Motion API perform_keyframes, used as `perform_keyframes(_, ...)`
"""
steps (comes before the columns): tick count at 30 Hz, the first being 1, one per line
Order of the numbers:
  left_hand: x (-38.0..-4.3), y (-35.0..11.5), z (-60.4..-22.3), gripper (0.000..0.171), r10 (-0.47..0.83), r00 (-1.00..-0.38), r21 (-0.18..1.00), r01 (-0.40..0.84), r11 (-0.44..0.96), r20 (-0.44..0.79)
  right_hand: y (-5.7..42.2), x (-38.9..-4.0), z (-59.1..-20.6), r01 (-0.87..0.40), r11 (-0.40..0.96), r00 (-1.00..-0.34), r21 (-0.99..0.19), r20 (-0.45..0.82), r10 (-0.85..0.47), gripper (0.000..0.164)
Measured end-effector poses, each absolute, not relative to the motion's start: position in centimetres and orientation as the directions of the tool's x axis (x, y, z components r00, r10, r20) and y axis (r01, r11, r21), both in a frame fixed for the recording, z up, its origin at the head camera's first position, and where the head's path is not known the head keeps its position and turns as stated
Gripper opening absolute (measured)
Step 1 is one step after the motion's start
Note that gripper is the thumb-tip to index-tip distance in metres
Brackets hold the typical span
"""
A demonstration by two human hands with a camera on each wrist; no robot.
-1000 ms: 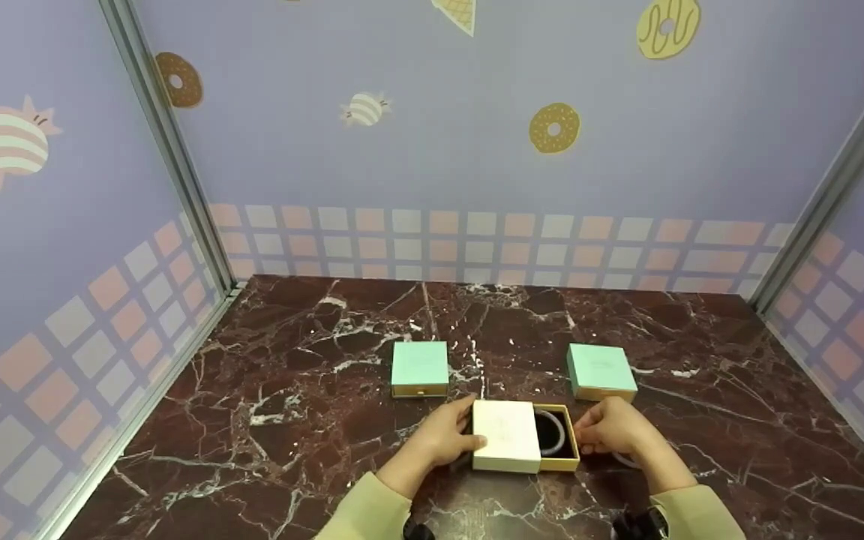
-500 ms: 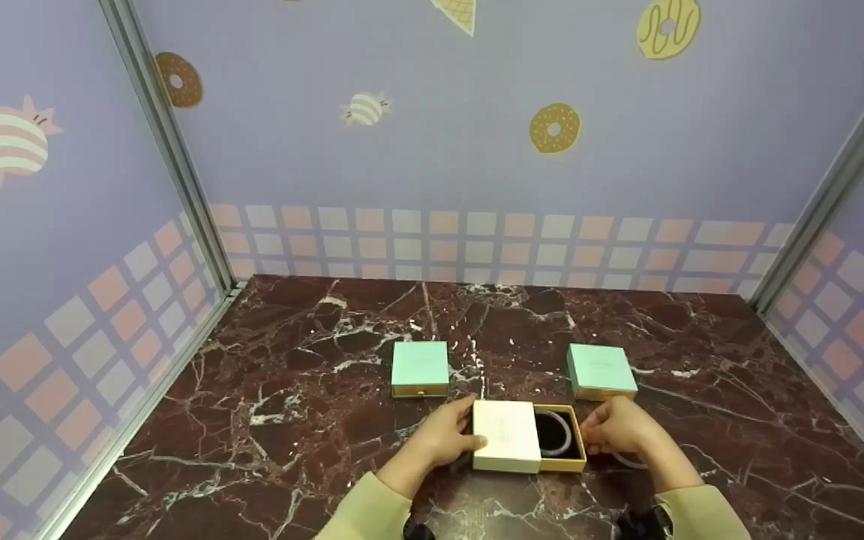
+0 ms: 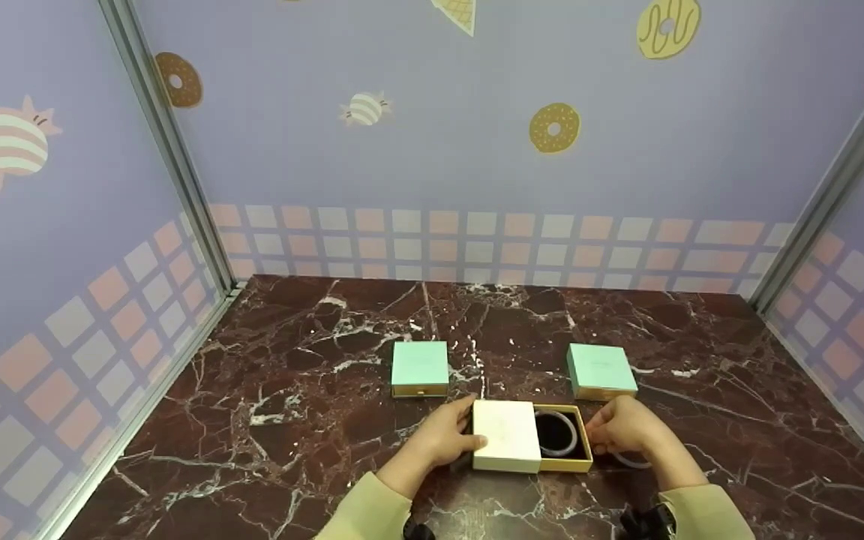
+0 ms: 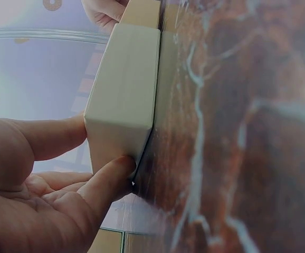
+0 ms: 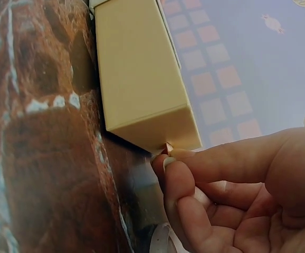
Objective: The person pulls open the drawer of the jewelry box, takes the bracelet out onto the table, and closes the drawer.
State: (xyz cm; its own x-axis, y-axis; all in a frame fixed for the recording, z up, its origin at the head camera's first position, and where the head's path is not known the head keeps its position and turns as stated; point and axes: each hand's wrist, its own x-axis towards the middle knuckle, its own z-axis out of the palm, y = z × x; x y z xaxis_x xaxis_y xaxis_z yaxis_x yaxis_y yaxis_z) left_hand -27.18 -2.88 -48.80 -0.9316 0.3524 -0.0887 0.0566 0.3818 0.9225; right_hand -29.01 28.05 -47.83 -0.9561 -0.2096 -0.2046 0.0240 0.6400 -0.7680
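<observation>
A cream drawer-style jewelry box (image 3: 506, 436) lies on the marble-patterned table, its yellow drawer (image 3: 567, 466) pulled out to the right. Inside the drawer's black lining rests a pale bangle (image 3: 573, 435), fully in sight. My left hand (image 3: 443, 436) holds the sleeve's left end, thumb at the top edge and fingers against the end face (image 4: 113, 150). At the drawer's front face (image 5: 155, 129), my right hand (image 3: 627, 429) pinches a small pull tab (image 5: 168, 149) between thumb and index finger. A second bangle (image 3: 633, 463) lies on the table, partly hidden under the right hand.
Behind the cream box stand two mint-green boxes, one at the left (image 3: 420, 365) and one at the right (image 3: 601, 367), both with gold drawer fronts. Lilac patterned panels (image 3: 432, 150) wall in the table (image 3: 267, 360) at the back and sides.
My right hand has drawn the drawer a little farther to the right, and the bangle inside has moved with it. The left hand and the sleeve stay in place.
</observation>
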Motion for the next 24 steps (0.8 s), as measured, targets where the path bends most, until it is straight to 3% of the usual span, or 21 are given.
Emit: perform_keyframes(24, -27.22, -2.78, -48.73, 0.077, 0.348, -0.934, 0.917, 0.067, 0.393, -0.081, 28.2, -29.02, -47.28, 0.066, 0.648, -0.962, -0.759, -0.222, -0.162, 0.009)
